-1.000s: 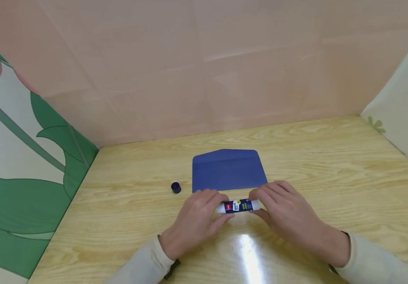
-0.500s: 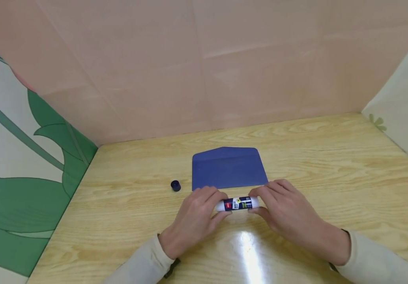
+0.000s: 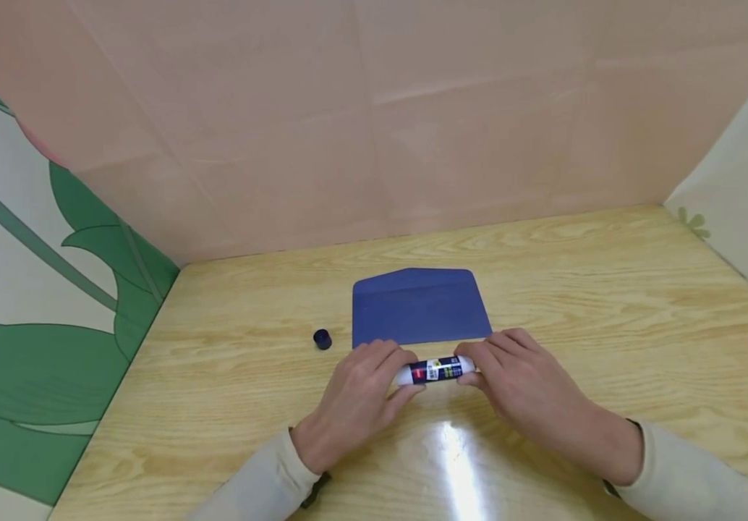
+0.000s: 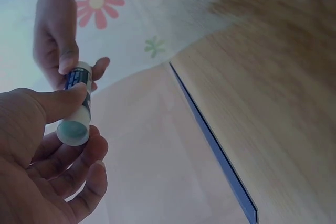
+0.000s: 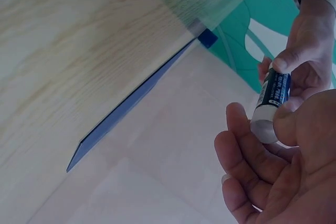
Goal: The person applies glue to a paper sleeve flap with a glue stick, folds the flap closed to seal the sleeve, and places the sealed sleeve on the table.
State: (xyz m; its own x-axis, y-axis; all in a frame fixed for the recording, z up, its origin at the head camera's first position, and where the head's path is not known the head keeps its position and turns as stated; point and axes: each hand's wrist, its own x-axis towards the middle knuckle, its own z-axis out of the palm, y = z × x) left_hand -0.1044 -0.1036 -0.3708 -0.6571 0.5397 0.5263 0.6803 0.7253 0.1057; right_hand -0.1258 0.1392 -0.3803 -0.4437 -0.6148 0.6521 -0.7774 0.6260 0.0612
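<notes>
Both hands hold a glue stick [image 3: 440,370] crosswise low in the head view. My left hand [image 3: 357,398] pinches its left end between thumb and fingers. At the other end, the thumb and fingers of my right hand [image 3: 533,394] grip the white base. The left wrist view shows the glue stick [image 4: 74,131] end-on, uncapped, with pale blue-green glue inside its rim. Beyond the hands, a blue envelope [image 3: 419,312] lies on the table with its flap unfolded toward the far side. A small dark cap [image 3: 323,339] stands left of the envelope.
The wood-grain table [image 3: 237,391] runs back to a pinkish wall covering [image 3: 374,145]. A green-and-white floral panel [image 3: 48,376] borders its left side, and a whitish sheet [image 3: 745,188] borders its right. Light glares on the table just below the hands.
My right thumb has shifted up against the glue stick's base, and the label has turned slightly. The left hand keeps its grip; envelope and cap stay put, while the head view tilts a little.
</notes>
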